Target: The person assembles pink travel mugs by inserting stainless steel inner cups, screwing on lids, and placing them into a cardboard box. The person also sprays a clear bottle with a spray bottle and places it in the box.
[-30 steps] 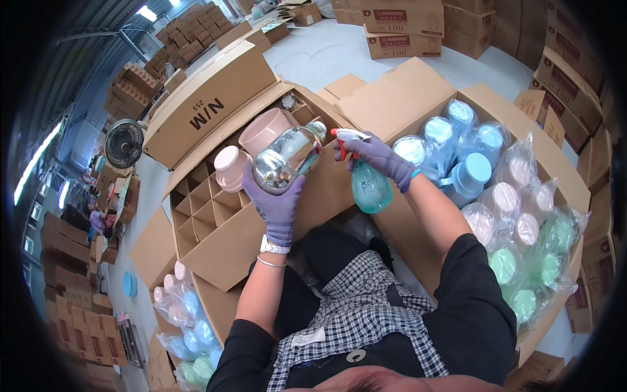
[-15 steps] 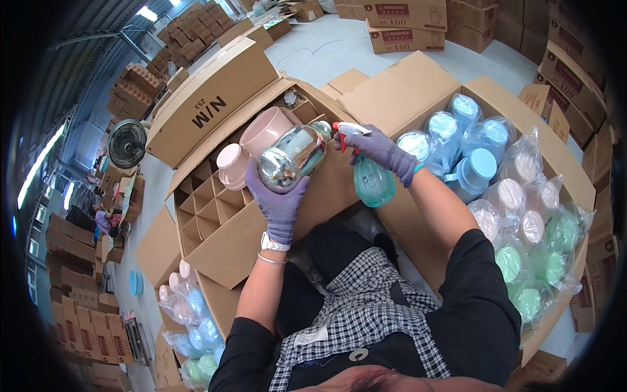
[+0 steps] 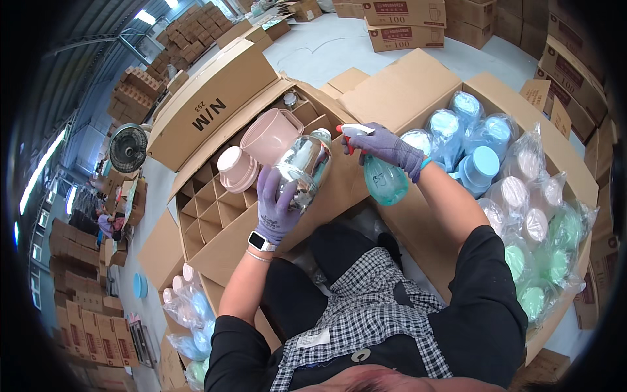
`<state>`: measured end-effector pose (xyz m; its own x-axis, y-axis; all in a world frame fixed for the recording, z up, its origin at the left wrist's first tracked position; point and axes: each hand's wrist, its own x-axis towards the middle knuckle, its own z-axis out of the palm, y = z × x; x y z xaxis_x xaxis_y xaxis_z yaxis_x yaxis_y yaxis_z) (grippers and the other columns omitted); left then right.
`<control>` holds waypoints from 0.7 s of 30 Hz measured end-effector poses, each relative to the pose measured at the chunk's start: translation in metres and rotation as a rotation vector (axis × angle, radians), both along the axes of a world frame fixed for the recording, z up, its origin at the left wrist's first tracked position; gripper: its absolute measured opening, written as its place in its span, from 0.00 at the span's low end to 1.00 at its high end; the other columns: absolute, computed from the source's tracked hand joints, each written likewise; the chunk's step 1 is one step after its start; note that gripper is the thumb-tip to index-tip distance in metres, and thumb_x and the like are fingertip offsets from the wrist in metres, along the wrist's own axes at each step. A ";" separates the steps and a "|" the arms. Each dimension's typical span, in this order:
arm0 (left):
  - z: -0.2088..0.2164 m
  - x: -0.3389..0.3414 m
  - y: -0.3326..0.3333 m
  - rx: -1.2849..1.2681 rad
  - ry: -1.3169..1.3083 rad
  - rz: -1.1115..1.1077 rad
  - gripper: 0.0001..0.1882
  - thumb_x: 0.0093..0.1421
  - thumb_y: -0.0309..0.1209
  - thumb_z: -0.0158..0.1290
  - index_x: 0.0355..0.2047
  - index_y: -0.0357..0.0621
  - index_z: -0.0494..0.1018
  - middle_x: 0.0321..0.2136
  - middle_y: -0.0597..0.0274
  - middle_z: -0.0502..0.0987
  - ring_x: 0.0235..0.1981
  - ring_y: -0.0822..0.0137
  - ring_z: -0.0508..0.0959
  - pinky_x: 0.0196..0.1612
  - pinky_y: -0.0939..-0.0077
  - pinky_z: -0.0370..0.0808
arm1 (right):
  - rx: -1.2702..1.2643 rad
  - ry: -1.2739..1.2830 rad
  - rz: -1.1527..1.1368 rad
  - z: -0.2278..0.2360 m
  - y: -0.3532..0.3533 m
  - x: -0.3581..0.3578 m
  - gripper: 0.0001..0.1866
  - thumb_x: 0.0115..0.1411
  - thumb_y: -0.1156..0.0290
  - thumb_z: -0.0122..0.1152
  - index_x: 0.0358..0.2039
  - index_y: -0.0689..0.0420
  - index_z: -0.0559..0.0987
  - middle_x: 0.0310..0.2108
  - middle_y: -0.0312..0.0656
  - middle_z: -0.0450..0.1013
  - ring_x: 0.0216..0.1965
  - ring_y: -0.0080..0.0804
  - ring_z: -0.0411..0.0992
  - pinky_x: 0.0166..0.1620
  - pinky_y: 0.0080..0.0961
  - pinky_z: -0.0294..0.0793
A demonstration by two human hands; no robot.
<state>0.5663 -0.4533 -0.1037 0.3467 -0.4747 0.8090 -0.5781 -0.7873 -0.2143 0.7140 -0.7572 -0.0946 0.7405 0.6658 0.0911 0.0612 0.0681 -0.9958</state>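
Note:
My gloved left hand (image 3: 277,204) is wrapped round the lower end of a shiny silver bottle (image 3: 304,164), which lies tilted with its neck toward the upper right. In my gloved right hand (image 3: 393,150) is a spray bottle (image 3: 385,181) with a teal see-through body, a white head and a red trigger. The spray head points left toward the silver bottle, apart from it. Just beyond the silver bottle, a pink tub (image 3: 269,136) and a pink lidded container (image 3: 236,168) rest on a cardboard box with dividers (image 3: 208,210).
To the right, an open carton (image 3: 424,225) holds bagged blue pitchers (image 3: 480,168), pink containers and green ones (image 3: 514,261). More bagged containers (image 3: 194,310) sit at lower left. A black fan (image 3: 128,147) stands at the left, with stacked cartons (image 3: 405,26) behind.
My left hand has turned the silver bottle, and its fingers now lie across the bottle's side. My right hand has shifted slightly right with the spray bottle.

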 end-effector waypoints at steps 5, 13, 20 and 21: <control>0.006 -0.008 0.010 0.128 0.040 -0.055 0.39 0.44 0.30 0.77 0.55 0.55 0.69 0.60 0.45 0.67 0.63 0.29 0.70 0.62 0.38 0.75 | -0.024 0.035 -0.004 0.001 0.000 0.001 0.25 0.71 0.61 0.59 0.65 0.58 0.78 0.41 0.38 0.79 0.40 0.25 0.76 0.40 0.27 0.81; -0.001 -0.033 -0.003 -0.615 0.263 0.118 0.58 0.45 0.37 0.81 0.71 0.40 0.57 0.69 0.45 0.62 0.69 0.49 0.67 0.71 0.55 0.67 | 0.097 -0.257 -0.194 -0.010 0.005 -0.060 0.23 0.68 0.61 0.61 0.59 0.60 0.78 0.48 0.40 0.80 0.42 0.27 0.78 0.44 0.28 0.82; 0.015 -0.049 -0.020 -1.672 0.705 -0.348 0.39 0.67 0.31 0.66 0.73 0.45 0.57 0.63 0.57 0.72 0.64 0.60 0.75 0.68 0.61 0.74 | 0.130 -0.558 -0.325 -0.059 0.036 -0.094 0.18 0.64 0.71 0.58 0.53 0.61 0.78 0.46 0.50 0.78 0.46 0.46 0.81 0.52 0.37 0.80; 0.014 -0.053 -0.010 -1.751 0.786 -0.407 0.37 0.69 0.32 0.64 0.72 0.46 0.58 0.62 0.58 0.73 0.63 0.59 0.76 0.67 0.58 0.75 | 0.130 -0.592 -0.353 -0.067 0.042 -0.096 0.19 0.63 0.72 0.59 0.54 0.62 0.78 0.46 0.51 0.78 0.48 0.48 0.81 0.53 0.39 0.80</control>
